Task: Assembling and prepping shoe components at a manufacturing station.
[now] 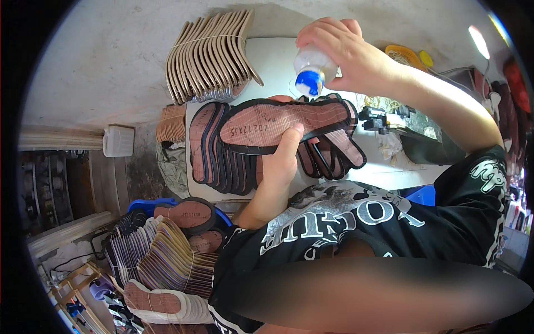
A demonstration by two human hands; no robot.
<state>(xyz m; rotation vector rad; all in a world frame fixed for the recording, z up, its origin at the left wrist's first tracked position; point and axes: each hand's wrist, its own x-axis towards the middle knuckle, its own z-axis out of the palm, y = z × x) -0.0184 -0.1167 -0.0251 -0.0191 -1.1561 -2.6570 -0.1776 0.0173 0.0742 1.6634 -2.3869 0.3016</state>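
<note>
My left hand (282,154) grips a brown shoe insole with a black edge (261,127), thumb on top and fingers underneath. The insole lies roughly level, its brown face up, over the white table (261,61). Above its right end my right hand (336,44) is wrapped round a clear squeeze bottle (315,58) with a blue cap (310,82). The bottle is tilted, cap down, close over the insole's far edge. Whether anything comes out of it cannot be made out. Beneath and left of the held insole is a row of similar black-edged insoles (219,161); several more (339,153) lie to its right.
A tied bundle of beige curved insoles (208,53) stands at the far left by the wall. Right of the table are a yellow basket (404,55) and a black clamp-like device (375,118). Stacked insoles (172,259) fill the near left, beside a blue bin (150,205).
</note>
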